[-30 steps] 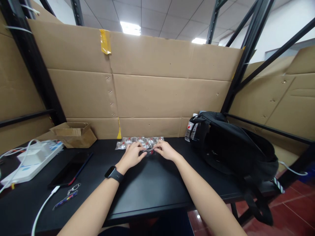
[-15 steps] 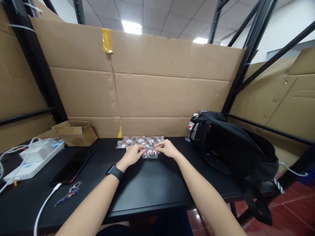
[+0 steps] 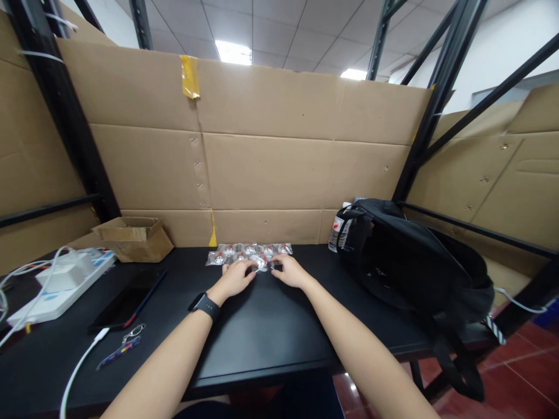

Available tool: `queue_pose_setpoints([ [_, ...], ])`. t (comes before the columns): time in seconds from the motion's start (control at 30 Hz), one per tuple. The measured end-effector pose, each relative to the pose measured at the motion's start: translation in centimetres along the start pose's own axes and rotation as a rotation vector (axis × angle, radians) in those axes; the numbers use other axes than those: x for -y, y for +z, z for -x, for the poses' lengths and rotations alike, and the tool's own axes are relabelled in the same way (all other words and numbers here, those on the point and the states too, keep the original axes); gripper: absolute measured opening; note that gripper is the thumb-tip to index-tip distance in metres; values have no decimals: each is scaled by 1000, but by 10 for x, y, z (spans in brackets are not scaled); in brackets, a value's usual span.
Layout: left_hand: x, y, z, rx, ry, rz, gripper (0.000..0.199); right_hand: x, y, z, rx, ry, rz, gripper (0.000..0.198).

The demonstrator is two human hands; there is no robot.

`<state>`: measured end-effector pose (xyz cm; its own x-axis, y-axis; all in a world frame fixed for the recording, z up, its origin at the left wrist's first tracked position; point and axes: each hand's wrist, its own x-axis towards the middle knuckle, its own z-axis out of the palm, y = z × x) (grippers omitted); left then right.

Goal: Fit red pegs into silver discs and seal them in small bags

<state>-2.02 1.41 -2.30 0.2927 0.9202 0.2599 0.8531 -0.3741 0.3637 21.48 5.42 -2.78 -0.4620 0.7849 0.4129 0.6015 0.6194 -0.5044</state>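
Several small clear packets [image 3: 229,249], each with a round grey-and-red item inside, lie in rows on the black desk by the cardboard back wall. One packet [image 3: 261,263] lies at the front of the group, between my two hands. My left hand [image 3: 236,279], below a black wristwatch, is at its left side, thumb and index finger apart and the fingertips close to its edge. Just to its right is my right hand [image 3: 292,272], with thumb and forefinger apart and a small gap to the packet. What is inside the packets is too small to name exactly.
A black backpack [image 3: 414,262] stands on the right beside a water bottle [image 3: 337,233]. On the left are a small open cardboard box [image 3: 138,241], a white power strip [image 3: 65,291], a dark phone [image 3: 126,299], a white cable [image 3: 82,364] and a keychain [image 3: 120,352].
The front packet has moved away from me, up against the other packets. My fingers have come apart from its edges, and my right hand has shifted slightly left.
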Motion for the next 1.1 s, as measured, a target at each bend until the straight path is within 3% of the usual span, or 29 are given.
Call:
queue_pose_setpoints([
  [0.23, 10, 6, 3, -6, -37, -108, 48, 4, -5, 6, 126, -4, 121, 30],
  [0.33, 14, -2, 2, -15, -8, -60, 51, 9, -12, 8, 190, 13, 147, 31],
  [0.47, 24, -17, 9, 70, 26, 3, 53, 20, -27, 18, 282, 68, 181, 36],
  [0.63, 31, -17, 67, 127, -116, -119, 64, 38, -47, 74, 119, 146, 282, 34],
  [0.8, 26, -4, 136, -3, -284, -216, 63, 43, -47, 147, -33, 366, 374, 42],
  [0.9, 17, -6, 149, -24, -287, -218, 62, 42, -39, 165, -19, 430, 447, 50],
  [1.1, 8, -17, 144, 2, -288, -218, 62, 43, -34, 156, 43, 493, 466, 54],
])
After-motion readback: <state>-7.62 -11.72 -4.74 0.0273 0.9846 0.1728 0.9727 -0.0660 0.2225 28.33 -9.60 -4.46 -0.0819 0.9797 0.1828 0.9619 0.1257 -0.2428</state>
